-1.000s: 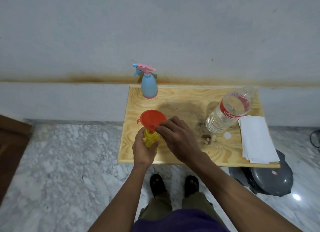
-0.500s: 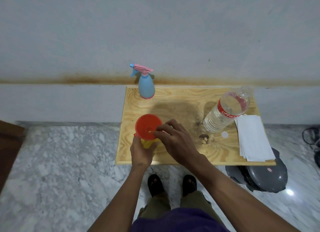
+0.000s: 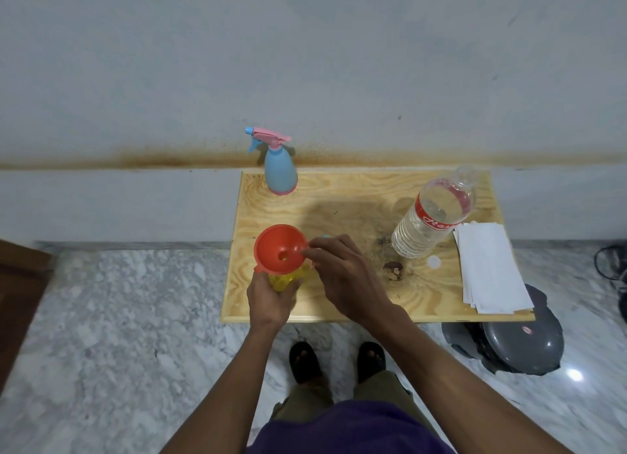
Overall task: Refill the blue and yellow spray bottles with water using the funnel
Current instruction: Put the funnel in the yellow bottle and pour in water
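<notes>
Now, left hand (image 3: 269, 297): grips yellow spray bottle (image 3: 286, 279) at table (image 3: 342, 196) front.
Right hand (image 3: 342, 270): pinches orange funnel (image 3: 280, 248) rim.
Nearby: blue spray bottle (image 3: 280, 172), water bottle (image 3: 431, 216), red label unreadable; papers (image 3: 488, 267).

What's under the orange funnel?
The yellow spray bottle, gripped by the left hand; the right hand pinches the orange funnel at its rim. The funnel hides the bottle's neck, so spout seating can't be seen.

Single head-worn wide-angle cam, looks fwd and steeply down from standing height onto wooden table (image 3: 356, 196), floor, and the wearer's own feet below.
</notes>
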